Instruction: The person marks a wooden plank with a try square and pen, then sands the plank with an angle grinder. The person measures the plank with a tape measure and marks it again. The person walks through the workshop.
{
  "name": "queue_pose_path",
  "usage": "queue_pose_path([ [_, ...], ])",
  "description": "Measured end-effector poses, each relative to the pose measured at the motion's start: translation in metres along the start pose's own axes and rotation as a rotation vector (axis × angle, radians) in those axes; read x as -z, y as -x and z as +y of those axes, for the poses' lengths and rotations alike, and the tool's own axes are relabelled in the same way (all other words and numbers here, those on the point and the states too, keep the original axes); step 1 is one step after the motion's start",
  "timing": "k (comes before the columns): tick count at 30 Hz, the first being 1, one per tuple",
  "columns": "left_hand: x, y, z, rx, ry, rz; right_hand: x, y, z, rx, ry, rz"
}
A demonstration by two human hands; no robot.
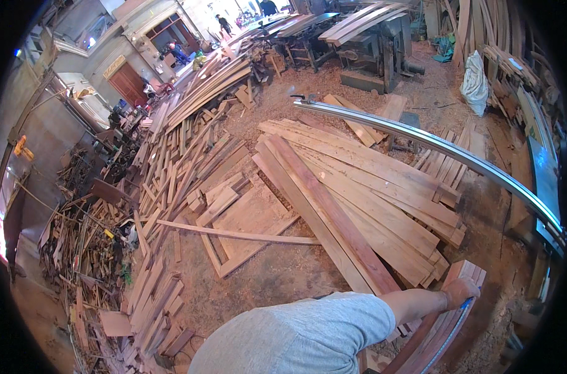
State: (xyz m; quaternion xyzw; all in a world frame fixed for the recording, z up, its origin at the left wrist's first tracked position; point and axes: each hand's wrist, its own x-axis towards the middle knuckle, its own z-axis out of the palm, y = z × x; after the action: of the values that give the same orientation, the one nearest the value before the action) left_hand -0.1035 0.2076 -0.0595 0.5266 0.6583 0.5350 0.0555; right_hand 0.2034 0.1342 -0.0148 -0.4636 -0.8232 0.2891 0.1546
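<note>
My left arm, in a grey short sleeve, reaches right across the lower part of the view. My left hand (461, 293) is closed at the far end of a stack of reddish planks (417, 346). Its fingers hold the end of a measuring tape (453, 335), a narrow blue and pale strip that runs along the planks' right side and out of the lower edge. The hand covers part of the planks' end. My right hand is not in view.
Wide boards (364, 199) lie fanned out ahead, a reddish plank (333, 218) across them. A long metal rail (433, 137) passes behind. Offcuts (165, 181) heap up on the left. A white sack (475, 84) stands at the right. Some people (224, 25) are far off.
</note>
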Motion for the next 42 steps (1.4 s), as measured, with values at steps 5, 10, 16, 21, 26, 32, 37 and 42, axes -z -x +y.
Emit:
queue_pose_path([
  [5, 0.005, -0.013, -0.001, -0.08, 0.012, -0.041, 0.0, 0.022, 0.031, -0.058, -0.032, 0.021],
  [10, 0.015, 0.027, -0.013, -0.159, -0.11, -0.12, 0.048, 0.165, 0.06, -0.278, -0.036, 0.09],
  [16, 0.039, -0.032, 0.006, -0.147, -0.049, -0.125, 0.074, 0.154, -0.03, -0.342, 0.229, 0.32],
  [21, 0.022, -0.02, 0.0, -0.156, -0.022, -0.22, 0.062, 0.177, -0.025, -0.343, 0.219, 0.354],
  [26, 0.027, -0.02, -0.005, -0.158, 0.024, -0.237, 0.06, 0.177, -0.024, -0.391, 0.173, 0.387],
  [32, 0.027, -0.024, -0.011, -0.329, 0.092, -0.276, 0.067, 0.192, -0.026, -0.433, 0.106, 0.365],
  [37, 0.034, -0.018, 0.007, -0.461, 0.008, -0.364, 0.072, 0.205, -0.019, -0.45, 0.148, 0.34],
  [42, 0.03, -0.013, 0.005, -0.427, 0.053, -0.357, 0.078, 0.207, -0.017, -0.48, 0.179, 0.308],
])
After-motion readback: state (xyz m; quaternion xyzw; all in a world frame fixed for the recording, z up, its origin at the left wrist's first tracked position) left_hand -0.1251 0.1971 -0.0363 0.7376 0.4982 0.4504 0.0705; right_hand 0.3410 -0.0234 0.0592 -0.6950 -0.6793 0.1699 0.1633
